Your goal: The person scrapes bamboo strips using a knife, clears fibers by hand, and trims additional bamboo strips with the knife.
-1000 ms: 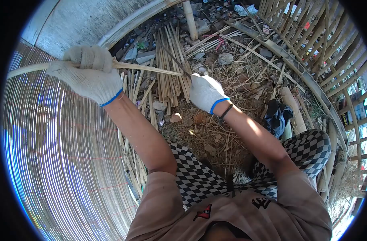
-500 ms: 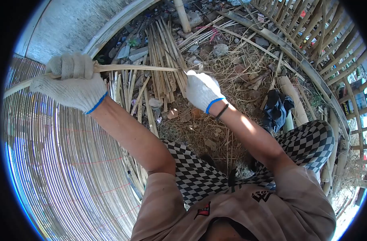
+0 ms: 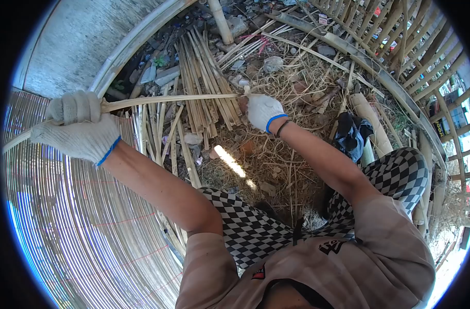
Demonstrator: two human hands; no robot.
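Note:
My left hand (image 3: 76, 121), in a whitish knit glove with a blue cuff, is wrapped round a long pale bamboo strip (image 3: 168, 98). The strip runs out past the hand at the far left and crosses rightward to my other hand. My right hand (image 3: 264, 111), gloved the same way, is closed at the strip's right end. A small brownish patch shows at its fingers; what it grips there I cannot make out. Below the strip's right half lies a bundle of split bamboo sticks (image 3: 200, 77) on the ground.
A slatted bamboo mat (image 3: 91, 206) spreads at the left. Dry shavings (image 3: 302, 85) and rubble cover the ground ahead. A dark plastic bag (image 3: 350, 131) lies by a bamboo tube (image 3: 371, 123) near my right knee. A bamboo lattice fence (image 3: 425, 62) curves along the right.
Both hands have moved slightly apart, left hand leftward and down, right hand a little right and down. More of the strip shows between them. A bright sun patch has appeared on the ground.

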